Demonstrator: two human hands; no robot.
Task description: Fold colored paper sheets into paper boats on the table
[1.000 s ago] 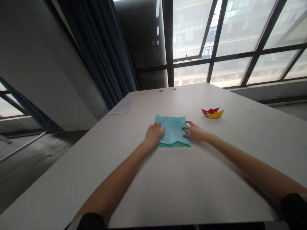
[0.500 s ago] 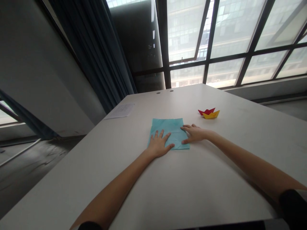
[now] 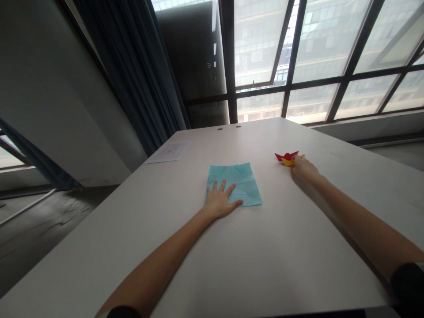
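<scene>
A creased light-blue square of paper [image 3: 247, 183] lies on the white table. My left hand [image 3: 220, 201] rests flat on its near left part, fingers spread. Farther off to the right, my right hand [image 3: 305, 169] has its fingers pinched at the right half of a yellow paper boat [image 3: 287, 163]; the hand covers part of that boat. A red paper boat [image 3: 286, 155] sits just behind the yellow one, seemingly against it.
A printed sheet of white paper [image 3: 168, 152] lies at the table's far left edge. Two dark round holes are set in the far end of the table [image 3: 198, 137]. A blue curtain [image 3: 139, 75] and windows stand beyond.
My right hand has left the blue paper's right edge and moved right and away to the yellow boat, closing on it. My left hand stays on the paper.
</scene>
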